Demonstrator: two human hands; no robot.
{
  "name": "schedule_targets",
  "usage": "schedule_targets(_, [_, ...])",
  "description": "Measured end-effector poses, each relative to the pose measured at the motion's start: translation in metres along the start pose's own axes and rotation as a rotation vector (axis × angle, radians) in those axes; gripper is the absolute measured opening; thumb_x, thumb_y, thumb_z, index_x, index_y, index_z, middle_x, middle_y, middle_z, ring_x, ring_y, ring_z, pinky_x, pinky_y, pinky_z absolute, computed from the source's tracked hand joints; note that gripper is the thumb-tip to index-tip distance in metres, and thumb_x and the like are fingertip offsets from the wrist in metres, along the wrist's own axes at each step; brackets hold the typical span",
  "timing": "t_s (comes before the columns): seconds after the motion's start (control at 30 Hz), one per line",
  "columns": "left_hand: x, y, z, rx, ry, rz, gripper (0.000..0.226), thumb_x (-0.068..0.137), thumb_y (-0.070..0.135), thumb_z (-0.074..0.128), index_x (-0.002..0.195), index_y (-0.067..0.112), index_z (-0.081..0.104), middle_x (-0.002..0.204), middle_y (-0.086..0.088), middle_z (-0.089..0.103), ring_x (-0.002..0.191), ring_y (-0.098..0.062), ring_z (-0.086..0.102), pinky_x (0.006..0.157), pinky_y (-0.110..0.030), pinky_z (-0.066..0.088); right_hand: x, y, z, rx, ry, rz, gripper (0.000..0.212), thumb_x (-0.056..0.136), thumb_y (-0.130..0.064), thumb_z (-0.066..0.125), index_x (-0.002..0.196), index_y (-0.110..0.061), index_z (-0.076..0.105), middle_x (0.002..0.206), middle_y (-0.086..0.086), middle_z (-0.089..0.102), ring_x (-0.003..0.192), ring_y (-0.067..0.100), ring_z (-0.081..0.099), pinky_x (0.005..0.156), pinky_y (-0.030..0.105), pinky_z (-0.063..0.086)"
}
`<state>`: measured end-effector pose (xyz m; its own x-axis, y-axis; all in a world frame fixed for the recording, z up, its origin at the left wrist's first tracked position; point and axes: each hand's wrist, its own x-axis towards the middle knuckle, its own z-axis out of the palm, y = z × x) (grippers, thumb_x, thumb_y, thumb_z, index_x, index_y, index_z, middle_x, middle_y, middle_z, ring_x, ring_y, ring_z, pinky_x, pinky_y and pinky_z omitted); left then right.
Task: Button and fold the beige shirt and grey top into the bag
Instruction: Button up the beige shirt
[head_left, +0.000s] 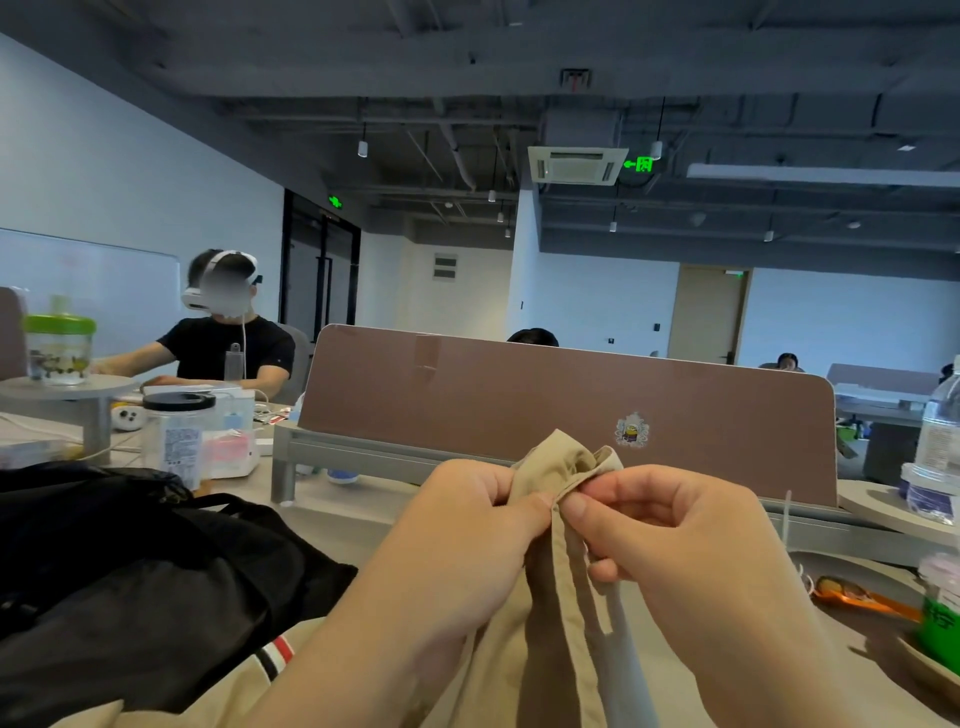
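I hold the beige shirt (558, 613) up in front of me over the table. My left hand (467, 525) pinches one edge of its front placket near the collar, and my right hand (670, 525) pinches the other edge, thumbs almost touching. The collar bunches above my fingers. Part of the shirt with a red, white and dark striped tab (275, 657) lies at the bottom left. A black bag (156, 566) slumps on the table to my left, touching the shirt. I cannot make out the grey top.
A brown desk divider (519, 400) stands straight ahead. Jars and a white box (176, 431) sit at the left, water bottles (935, 447) and an orange object (857, 597) at the right. A person wearing a headset (228, 332) sits at the far left.
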<state>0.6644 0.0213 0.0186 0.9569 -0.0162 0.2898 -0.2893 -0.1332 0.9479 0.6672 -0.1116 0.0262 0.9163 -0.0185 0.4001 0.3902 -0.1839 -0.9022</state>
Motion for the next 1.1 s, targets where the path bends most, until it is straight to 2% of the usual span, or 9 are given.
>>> schedule_targets(0.1, [-0.002, 0.003, 0.001, -0.110, -0.048, -0.039, 0.036, 0.091, 0.030, 0.058, 0.070, 0.003, 0.069, 0.074, -0.019, 0.066, 0.067, -0.027, 0.058, 0.068, -0.039, 0.047, 0.000, 0.005, 0.002, -0.126, 0.076, -0.124, 0.008, 0.070, -0.018, 0.077, 0.064, -0.018, 0.072, 0.057, -0.003, 0.070, 0.049, 0.009, 0.064, 0.054, 0.029, 0.058])
schedule_targets(0.17, [-0.003, 0.001, 0.001, -0.045, -0.030, -0.001, 0.035, 0.088, 0.034, 0.061, 0.076, 0.003, 0.071, 0.078, -0.016, 0.072, 0.071, -0.029, 0.065, 0.075, -0.045, 0.054, -0.001, 0.006, 0.003, -0.170, 0.085, -0.191, 0.007, 0.069, -0.021, 0.076, 0.064, -0.022, 0.072, 0.059, -0.008, 0.070, 0.056, 0.009, 0.066, 0.057, 0.027, 0.058])
schedule_targets(0.27, [-0.002, -0.001, 0.000, 0.055, 0.038, 0.101, 0.025, 0.087, 0.030, 0.064, 0.080, 0.008, 0.073, 0.080, -0.014, 0.074, 0.074, -0.026, 0.069, 0.079, -0.045, 0.055, 0.000, 0.004, -0.001, -0.071, 0.018, -0.177, 0.011, 0.071, -0.011, 0.076, 0.063, -0.017, 0.073, 0.059, -0.001, 0.070, 0.050, 0.011, 0.062, 0.052, 0.023, 0.056])
schedule_targets(0.4, [0.002, -0.005, 0.005, 0.267, 0.139, 0.290, 0.027, 0.090, 0.025, 0.060, 0.073, 0.005, 0.066, 0.063, -0.001, 0.063, 0.057, -0.006, 0.050, 0.056, -0.021, 0.043, 0.003, 0.001, -0.010, 0.117, -0.066, -0.043, 0.018, 0.080, -0.001, 0.067, 0.065, -0.009, 0.073, 0.049, 0.003, 0.063, 0.043, 0.009, 0.054, 0.045, 0.019, 0.051])
schedule_targets(0.57, [0.007, -0.014, 0.013, 0.428, 0.153, 0.348, 0.030, 0.095, 0.030, 0.050, 0.079, 0.010, 0.064, 0.077, -0.003, 0.068, 0.071, -0.016, 0.060, 0.064, -0.028, 0.046, 0.006, 0.008, -0.008, 0.077, -0.004, -0.074, 0.019, 0.081, -0.002, 0.066, 0.064, -0.009, 0.071, 0.047, 0.001, 0.059, 0.040, 0.009, 0.051, 0.041, 0.023, 0.048])
schedule_targets(0.73, [0.005, -0.017, 0.013, 0.488, 0.143, 0.373, 0.028, 0.096, 0.030, 0.047, 0.082, 0.012, 0.062, 0.081, -0.001, 0.066, 0.075, -0.016, 0.060, 0.070, -0.034, 0.050, 0.006, 0.010, -0.007, 0.118, 0.010, -0.092, 0.018, 0.082, 0.001, 0.064, 0.065, -0.005, 0.069, 0.045, 0.003, 0.055, 0.038, 0.012, 0.046, 0.036, 0.025, 0.046])
schedule_targets(0.9, [0.005, -0.012, 0.014, 0.498, 0.152, 0.373, 0.026, 0.090, 0.027, 0.047, 0.076, 0.008, 0.056, 0.071, -0.004, 0.058, 0.058, -0.008, 0.044, 0.053, -0.021, 0.037, 0.006, 0.009, -0.012, 0.031, -0.006, -0.238, 0.017, 0.079, 0.000, 0.067, 0.065, -0.009, 0.071, 0.048, 0.003, 0.059, 0.041, 0.010, 0.049, 0.039, 0.023, 0.046])
schedule_targets(1.0, [0.004, -0.012, 0.016, 0.509, 0.150, 0.388, 0.023, 0.087, 0.025, 0.047, 0.072, 0.008, 0.052, 0.064, 0.001, 0.050, 0.056, -0.007, 0.039, 0.052, -0.020, 0.034, 0.006, 0.011, -0.017, -0.130, 0.033, -0.424, 0.015, 0.076, -0.008, 0.070, 0.073, -0.023, 0.072, 0.055, 0.002, 0.062, 0.046, 0.015, 0.053, 0.045, 0.033, 0.051])
schedule_targets(1.1, [0.004, -0.014, 0.019, 0.489, 0.123, 0.411, 0.023, 0.089, 0.025, 0.047, 0.074, 0.009, 0.054, 0.068, -0.003, 0.056, 0.058, -0.008, 0.042, 0.053, -0.026, 0.036, 0.008, 0.011, -0.022, -0.185, 0.018, -0.440, 0.014, 0.077, -0.011, 0.071, 0.078, -0.025, 0.071, 0.058, 0.004, 0.061, 0.050, 0.023, 0.054, 0.047, 0.037, 0.053])
